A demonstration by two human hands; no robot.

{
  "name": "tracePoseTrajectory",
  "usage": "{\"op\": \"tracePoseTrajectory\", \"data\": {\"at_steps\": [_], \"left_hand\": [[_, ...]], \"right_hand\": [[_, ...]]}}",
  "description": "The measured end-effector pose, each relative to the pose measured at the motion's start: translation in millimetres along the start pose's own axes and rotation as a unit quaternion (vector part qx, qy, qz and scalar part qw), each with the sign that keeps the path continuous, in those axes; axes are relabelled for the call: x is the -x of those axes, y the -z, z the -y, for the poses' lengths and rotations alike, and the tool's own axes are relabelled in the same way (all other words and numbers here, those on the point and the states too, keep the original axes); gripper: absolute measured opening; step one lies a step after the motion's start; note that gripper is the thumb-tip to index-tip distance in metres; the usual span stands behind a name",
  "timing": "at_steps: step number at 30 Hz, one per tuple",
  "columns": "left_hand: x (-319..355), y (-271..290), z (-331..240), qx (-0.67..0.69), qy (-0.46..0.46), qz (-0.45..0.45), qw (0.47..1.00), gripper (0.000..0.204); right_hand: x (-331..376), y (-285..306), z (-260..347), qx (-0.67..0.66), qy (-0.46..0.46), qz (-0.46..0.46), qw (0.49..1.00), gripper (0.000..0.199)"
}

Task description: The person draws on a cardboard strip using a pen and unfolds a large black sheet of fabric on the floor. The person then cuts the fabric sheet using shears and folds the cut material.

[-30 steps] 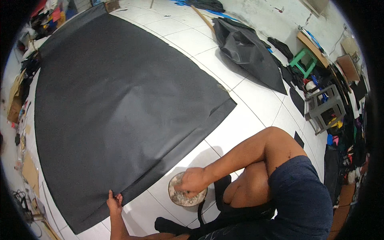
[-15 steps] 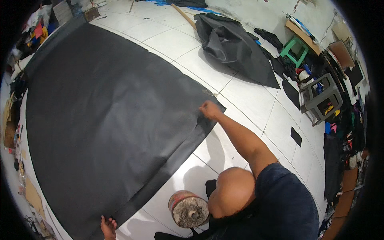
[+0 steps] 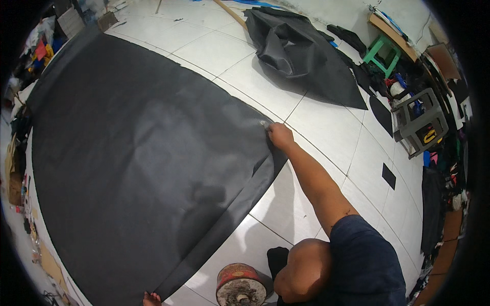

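Observation:
A large black sheet of leather-like material [image 3: 122,143] lies spread over the white tiled floor. My right hand [image 3: 280,136] is closed on its right corner, pinching the edge. At the bottom of the view my left hand [image 3: 151,299], partly cut off by the frame, has its fingers closed at the sheet's near edge. Between the hands a folded strip [image 3: 219,224] runs along that near side, with a raised crease close to my right hand. A round red can-like block [image 3: 241,286] with a crusted grey top and a central knob stands on the floor beside my bent knee.
Another crumpled black sheet [image 3: 296,56] lies at the back right, near a wooden stick [image 3: 230,14]. A green stool [image 3: 383,55] and a tipped grey stool [image 3: 421,122] sit among piled scraps. A small black piece [image 3: 389,176] lies on the tiles. Clutter lines the left side.
My right hand has shifted slightly to the right and closed on the corner's edge. My left hand, earlier with fingers apart, has come down onto the near edge. The view has shifted a little.

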State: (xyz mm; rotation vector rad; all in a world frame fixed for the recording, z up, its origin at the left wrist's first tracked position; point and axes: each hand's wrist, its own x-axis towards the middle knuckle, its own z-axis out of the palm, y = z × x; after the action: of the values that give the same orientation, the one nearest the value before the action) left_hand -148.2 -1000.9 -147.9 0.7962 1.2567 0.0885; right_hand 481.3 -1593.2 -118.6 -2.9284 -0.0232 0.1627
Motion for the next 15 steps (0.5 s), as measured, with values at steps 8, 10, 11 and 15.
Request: {"op": "tracePoseTrajectory", "data": {"at_steps": [8,10,11,15], "left_hand": [[19.7,-30.6,-0.8,-0.017,-0.023,-0.094,0.995,0.031],[15.8,-17.1,0.9,-0.003,-0.032,-0.111,0.993,0.032],[11.5,-17.0,2.0,0.004,-0.042,-0.116,0.992,0.033],[17.8,-36.1,5.0,-0.026,-0.073,-0.148,0.986,0.03]], "right_hand": [[61.6,-3.4,27.1,-0.04,0.302,-0.109,0.946,0.018],[84.6,13.2,38.4,-0.155,0.283,0.026,0.946,0.018],[87.5,19.2,27.8,-0.15,0.28,0.025,0.948,0.018],[87.3,34.2,-31.1,-0.336,0.009,0.028,0.941,0.037]]}}
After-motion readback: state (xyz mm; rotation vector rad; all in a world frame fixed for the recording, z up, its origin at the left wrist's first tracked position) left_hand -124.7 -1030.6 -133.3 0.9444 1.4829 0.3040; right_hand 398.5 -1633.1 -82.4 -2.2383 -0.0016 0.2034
